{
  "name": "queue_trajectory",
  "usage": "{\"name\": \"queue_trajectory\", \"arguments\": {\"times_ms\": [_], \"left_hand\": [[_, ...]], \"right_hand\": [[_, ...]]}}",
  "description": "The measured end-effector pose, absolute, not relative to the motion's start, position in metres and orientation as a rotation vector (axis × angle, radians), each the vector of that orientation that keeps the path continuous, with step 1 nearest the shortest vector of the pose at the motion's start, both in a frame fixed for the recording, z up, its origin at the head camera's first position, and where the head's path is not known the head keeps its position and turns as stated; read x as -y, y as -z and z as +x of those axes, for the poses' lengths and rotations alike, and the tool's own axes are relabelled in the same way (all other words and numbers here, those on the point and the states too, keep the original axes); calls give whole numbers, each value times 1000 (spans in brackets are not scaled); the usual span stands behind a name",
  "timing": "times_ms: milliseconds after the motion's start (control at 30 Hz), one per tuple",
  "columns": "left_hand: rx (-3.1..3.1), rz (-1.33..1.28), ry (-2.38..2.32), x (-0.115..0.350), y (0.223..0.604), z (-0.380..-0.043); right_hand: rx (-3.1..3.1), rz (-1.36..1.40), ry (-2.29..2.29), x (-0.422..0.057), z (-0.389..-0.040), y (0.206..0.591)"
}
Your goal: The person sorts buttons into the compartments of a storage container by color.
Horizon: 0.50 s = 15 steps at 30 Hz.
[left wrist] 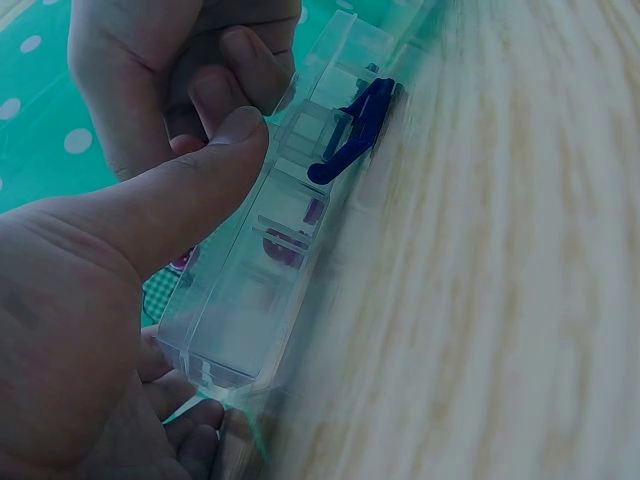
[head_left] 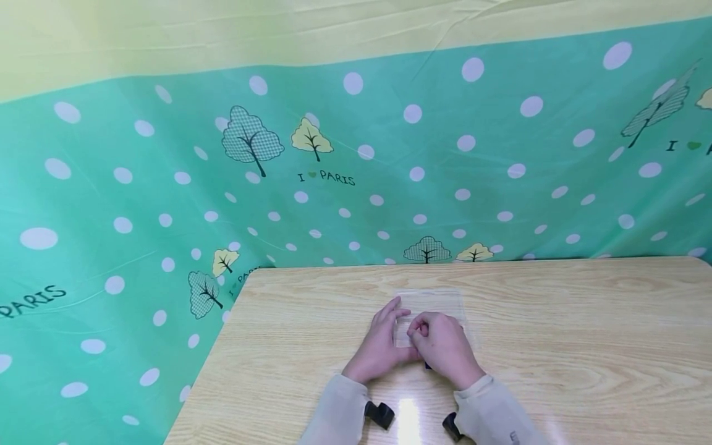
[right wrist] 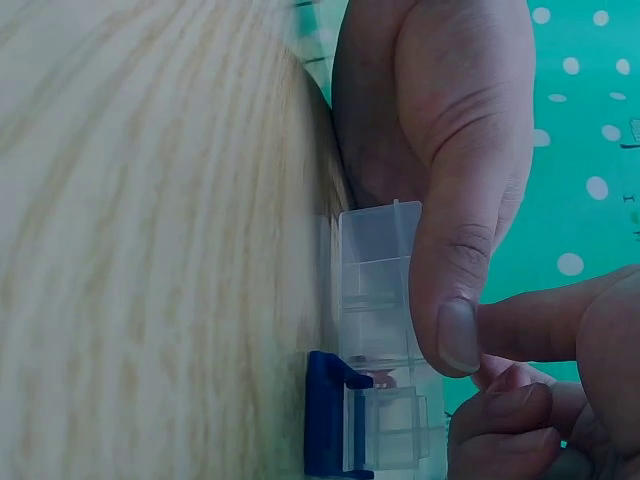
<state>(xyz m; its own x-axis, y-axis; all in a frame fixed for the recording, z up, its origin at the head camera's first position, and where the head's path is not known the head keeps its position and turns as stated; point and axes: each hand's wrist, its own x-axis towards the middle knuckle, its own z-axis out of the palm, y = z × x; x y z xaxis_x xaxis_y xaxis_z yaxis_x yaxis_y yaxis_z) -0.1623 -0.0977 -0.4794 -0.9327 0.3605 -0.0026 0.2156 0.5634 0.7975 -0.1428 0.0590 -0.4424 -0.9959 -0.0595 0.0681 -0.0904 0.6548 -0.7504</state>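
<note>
A clear plastic compartment box [head_left: 434,303] with a blue latch [left wrist: 355,130] rests on the table; small dark red pieces [left wrist: 285,247] show through its wall. My left hand [head_left: 384,340] grips the box at its left end and near side, its thumb along the front edge. Over the box, my right hand [head_left: 445,346] has its fingers curled and brought together close to the left thumb. Whether anything small sits between those fingertips is hidden. The latch stands out at an angle from the front wall in the left wrist view. I cannot tell whether the lid is raised.
The wooden table [head_left: 584,346] runs out to both sides of the box. Behind it hangs a green dotted cloth [head_left: 389,161], meeting the table's back edge. Black straps [head_left: 380,415] show at the cuffs of both sleeves.
</note>
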Motion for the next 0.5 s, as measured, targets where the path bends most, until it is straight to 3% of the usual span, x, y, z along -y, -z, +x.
{"name": "queue_trajectory", "arguments": {"times_ms": [500], "left_hand": [[-2628,487,-1307,97,480,-162]], "right_hand": [[2855,142,-1264,-58,-145,444]]}}
